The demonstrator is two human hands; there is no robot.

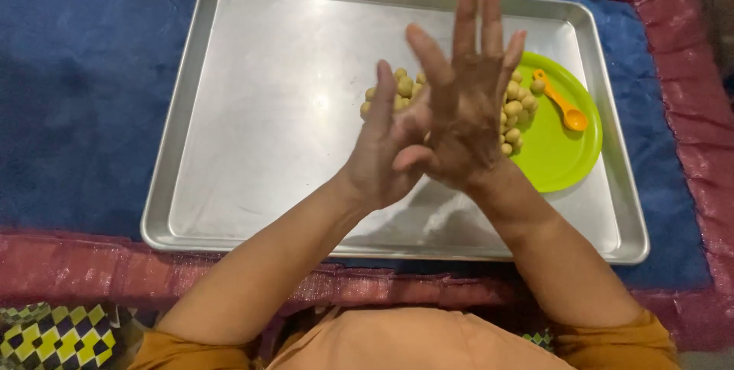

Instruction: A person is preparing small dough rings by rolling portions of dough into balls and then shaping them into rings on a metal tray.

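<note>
Blue cloth under the tray (252,110); I press my left hand (386,156) and right hand (462,121) flat together, fingers open, dough balls (514,106) just beyond them.

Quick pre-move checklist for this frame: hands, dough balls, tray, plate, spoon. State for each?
1. Left hand and right hand pressed palm to palm above the tray: ok.
2. Anything between the palms: cannot tell, hidden.
3. Dough balls heaped together, partly behind the hands: ok.
4. Green plate lying inside the metal tray: ok.
5. Orange spoon resting on the plate, untouched: ok.
6. Bare tray surface left of the heap: ok.
</note>
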